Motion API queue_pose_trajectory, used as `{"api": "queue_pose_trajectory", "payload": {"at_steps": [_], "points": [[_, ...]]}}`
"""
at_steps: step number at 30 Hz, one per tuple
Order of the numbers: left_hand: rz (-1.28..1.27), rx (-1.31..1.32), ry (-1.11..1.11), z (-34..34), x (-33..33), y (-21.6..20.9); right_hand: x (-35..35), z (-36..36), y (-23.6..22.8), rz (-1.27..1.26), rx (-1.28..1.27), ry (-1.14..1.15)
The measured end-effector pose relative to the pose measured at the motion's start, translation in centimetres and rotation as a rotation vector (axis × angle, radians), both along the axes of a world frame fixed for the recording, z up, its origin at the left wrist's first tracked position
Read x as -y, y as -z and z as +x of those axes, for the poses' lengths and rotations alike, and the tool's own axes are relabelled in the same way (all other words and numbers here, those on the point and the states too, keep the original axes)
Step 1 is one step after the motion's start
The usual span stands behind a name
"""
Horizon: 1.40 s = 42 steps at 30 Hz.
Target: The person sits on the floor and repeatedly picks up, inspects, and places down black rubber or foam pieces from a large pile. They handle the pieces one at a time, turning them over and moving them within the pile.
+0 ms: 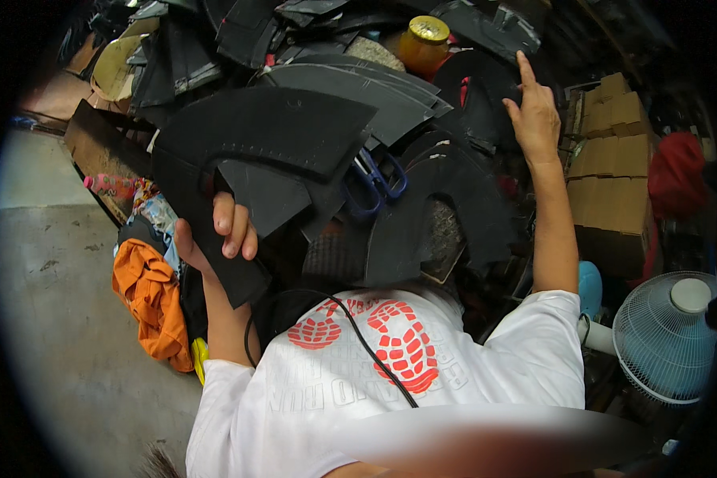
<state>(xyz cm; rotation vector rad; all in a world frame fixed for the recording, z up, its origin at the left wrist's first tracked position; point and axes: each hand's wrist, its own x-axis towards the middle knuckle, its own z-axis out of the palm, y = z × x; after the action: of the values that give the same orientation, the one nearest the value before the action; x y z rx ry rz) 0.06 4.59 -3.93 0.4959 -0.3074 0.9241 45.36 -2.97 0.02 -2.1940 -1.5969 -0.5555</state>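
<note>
The left hand (234, 229) grips a curved black panel (255, 131) by its narrow arm, fingers hooked through the inner curve, likely to keep the broad end raised. Rightward lie blue-handled scissors (380, 180) beside grey panels (358, 92); farther right, the empty right hand (536, 118) extends its index finger near dark pieces (483, 99).

I count at least five black sheets (255, 119). I see one jar (424, 54), one fan (663, 341), one pair of scissors (381, 187).

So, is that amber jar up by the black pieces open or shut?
Shut, it appears: a gold lid covers the top of the jar. How tightly it's screwed on, I cannot tell.
</note>
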Motion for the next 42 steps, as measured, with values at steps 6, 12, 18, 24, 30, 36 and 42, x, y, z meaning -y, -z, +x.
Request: {"api": "queue_pose_trajectory", "payload": {"at_steps": [6,12,18,24,30,36,42], "points": [[-0.079,0.042,-0.008,-1.7,-0.9,-0.6,0.8,0.7,-5.3,0.353,-0.443,-0.193],[-0.063,0.034,-0.030,-2.9,-0.9,-0.5,3.1,0.1,-11.5,0.724,-0.303,-0.145],[-0.029,0.036,-0.102,-3.8,-0.6,-0.4,3.5,-2.5,-13.7,0.879,-0.462,-0.243],[-0.005,0.092,-0.022,-4.5,-0.3,-0.5,2.5,-7.4,-11.3,0.500,-0.604,-0.408],[0.011,0.091,-0.090,-4.8,0.0,-1.1,-2.3,-12.0,-2.5,-0.099,-0.844,-0.399],[0.042,0.128,0.039,-4.1,0.2,-1.5,-1.6,-8.9,-2.3,0.002,-0.846,-0.468],[0.024,0.113,-0.003,-2.8,0.0,-1.2,1.4,-2.9,-6.1,0.173,-0.872,-0.292]]}}
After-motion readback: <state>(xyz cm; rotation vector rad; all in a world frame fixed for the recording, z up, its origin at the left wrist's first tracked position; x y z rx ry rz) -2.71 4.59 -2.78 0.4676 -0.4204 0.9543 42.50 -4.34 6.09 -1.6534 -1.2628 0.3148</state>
